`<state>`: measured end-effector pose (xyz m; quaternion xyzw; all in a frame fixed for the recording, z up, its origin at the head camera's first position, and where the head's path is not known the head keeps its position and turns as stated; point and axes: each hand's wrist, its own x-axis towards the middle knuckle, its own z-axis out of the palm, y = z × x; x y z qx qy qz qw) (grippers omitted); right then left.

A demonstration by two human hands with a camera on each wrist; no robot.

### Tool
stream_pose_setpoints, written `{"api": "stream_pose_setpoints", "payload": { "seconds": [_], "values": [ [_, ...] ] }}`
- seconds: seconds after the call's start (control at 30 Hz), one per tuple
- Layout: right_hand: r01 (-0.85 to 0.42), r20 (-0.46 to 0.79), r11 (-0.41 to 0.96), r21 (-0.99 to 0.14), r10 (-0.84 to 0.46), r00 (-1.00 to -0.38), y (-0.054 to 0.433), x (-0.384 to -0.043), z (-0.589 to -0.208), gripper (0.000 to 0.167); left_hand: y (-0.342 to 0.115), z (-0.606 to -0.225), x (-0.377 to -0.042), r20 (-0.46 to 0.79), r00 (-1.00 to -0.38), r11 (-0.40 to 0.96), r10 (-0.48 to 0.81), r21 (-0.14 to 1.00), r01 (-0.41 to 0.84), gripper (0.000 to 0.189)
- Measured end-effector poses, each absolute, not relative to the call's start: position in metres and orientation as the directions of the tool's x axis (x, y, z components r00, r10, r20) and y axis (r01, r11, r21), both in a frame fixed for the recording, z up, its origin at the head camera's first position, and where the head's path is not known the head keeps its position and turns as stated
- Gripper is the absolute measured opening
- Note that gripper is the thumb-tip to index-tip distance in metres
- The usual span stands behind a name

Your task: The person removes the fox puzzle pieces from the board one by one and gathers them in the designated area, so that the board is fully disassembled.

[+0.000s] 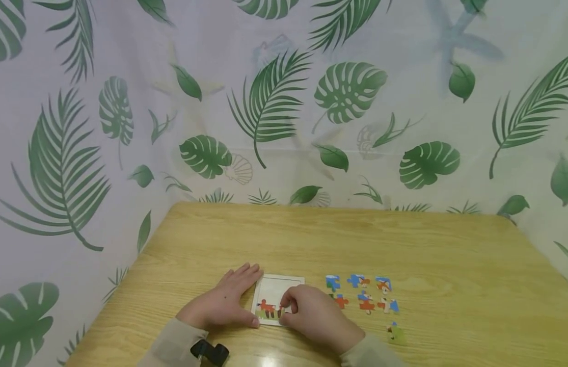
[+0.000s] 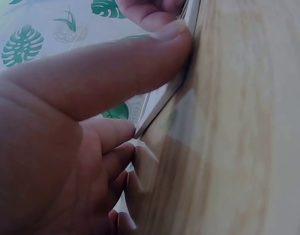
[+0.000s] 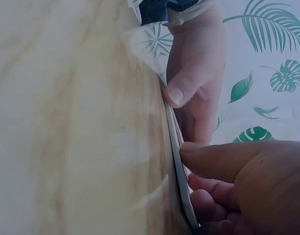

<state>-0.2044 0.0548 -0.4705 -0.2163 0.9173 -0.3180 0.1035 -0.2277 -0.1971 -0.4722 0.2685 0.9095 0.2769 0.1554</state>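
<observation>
A white puzzle tray (image 1: 278,281) lies flat on the table, with red, brown and green puzzle pieces (image 1: 267,307) along its near-left part. My left hand (image 1: 226,300) rests at the tray's left edge, thumb at the near corner and straight fingers along the far side. In the left wrist view, the left thumb (image 2: 135,61) touches the tray's edge. Over the tray's right part, my right hand (image 1: 313,316) pinches a small puzzle piece (image 1: 279,312) between thumb and curled index finger. Most of that piece is hidden by the fingers.
Several loose puzzle pieces (image 1: 366,303) lie in rough rows to the right of the right hand. One greenish piece (image 1: 396,334) sits nearest the front. The wooden table (image 1: 311,234) ends at a leaf-patterned curtain (image 1: 284,173) behind and at the sides.
</observation>
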Motion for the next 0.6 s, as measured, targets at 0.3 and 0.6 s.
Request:
{"api": "stream_pose_setpoints", "payload": {
  "seconds": [0.3, 0.6],
  "values": [
    [-0.336, -0.045, 0.736, -0.587, -0.445, -0.894, 0.0491, -0.1999, -0.4675, 0.012, -0.1976, -0.4695, -0.2260, -0.121, -0.812, 0.694, 0.570, 0.600, 0.398, 0.094],
    [-0.334, -0.056, 0.735, -0.590, -0.451, -0.891, 0.0482, -0.1995, -0.4643, 0.014, -0.1949, -0.4683, -0.2261, -0.124, -0.823, 0.704, 0.555, 0.598, 0.385, 0.093]
  ]
}}
